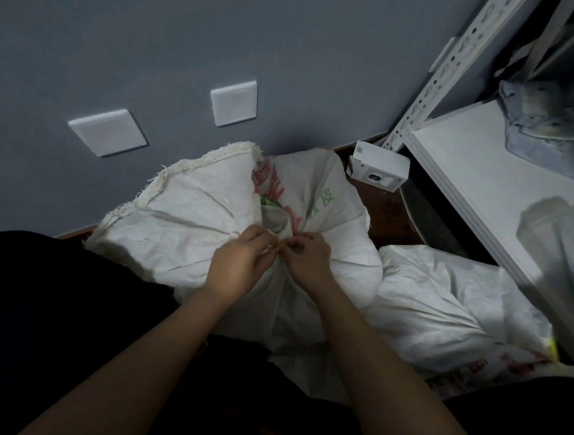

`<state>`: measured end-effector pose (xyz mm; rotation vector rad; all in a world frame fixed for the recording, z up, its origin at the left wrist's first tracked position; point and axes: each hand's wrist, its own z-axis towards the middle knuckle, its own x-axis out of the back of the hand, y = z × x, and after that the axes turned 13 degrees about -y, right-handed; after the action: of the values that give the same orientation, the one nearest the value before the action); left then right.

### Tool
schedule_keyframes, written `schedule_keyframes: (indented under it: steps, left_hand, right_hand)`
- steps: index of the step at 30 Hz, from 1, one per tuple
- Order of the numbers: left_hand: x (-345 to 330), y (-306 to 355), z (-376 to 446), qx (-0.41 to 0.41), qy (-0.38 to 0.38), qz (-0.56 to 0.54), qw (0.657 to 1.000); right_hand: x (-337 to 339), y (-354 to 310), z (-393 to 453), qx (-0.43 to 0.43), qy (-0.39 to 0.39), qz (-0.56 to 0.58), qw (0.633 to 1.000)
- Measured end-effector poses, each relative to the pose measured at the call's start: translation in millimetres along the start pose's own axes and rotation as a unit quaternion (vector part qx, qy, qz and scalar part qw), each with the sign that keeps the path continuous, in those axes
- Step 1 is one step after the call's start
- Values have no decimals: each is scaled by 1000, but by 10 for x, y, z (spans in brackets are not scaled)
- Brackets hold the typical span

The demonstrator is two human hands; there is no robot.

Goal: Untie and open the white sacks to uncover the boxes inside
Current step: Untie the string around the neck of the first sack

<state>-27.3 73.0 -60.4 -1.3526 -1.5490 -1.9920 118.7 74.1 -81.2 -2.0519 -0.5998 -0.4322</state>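
Two white blank wall plates (108, 132) (233, 103) are mounted on the grey wall (157, 18). A small white carton (379, 166) with a printed camera picture lies on the dark floor beside the slotted white rack upright (437, 81). A crumpled pale cloth (540, 117) rests on the white shelf board (470, 183).

I am in what looks like a storeroom corner. A bare grey-blue wall (156, 28) carries two blank white cover plates (108, 132). To my right stands a white slotted-angle metal rack (437, 74) with a white shelf board (470, 183). Stuffed white woven sacks (189, 216) lie piled on the dark floor (387, 211), and a small white carton (379, 166) sits by the rack's foot.
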Motion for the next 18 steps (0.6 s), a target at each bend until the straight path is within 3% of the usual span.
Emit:
schedule_keyframes:
  steps: [4, 9, 18]
  left_hand:
    - [12, 6, 76, 9, 4, 18, 1000]
    - [25, 58, 77, -42, -2, 29, 999]
    - [-12, 25, -1, -24, 0, 26, 999]
  right_hand:
    - [1, 54, -52, 8, -1, 3, 1000]
    - [34, 25, -46, 3, 11, 41, 999]
    - [48, 16, -130, 34, 13, 30, 999]
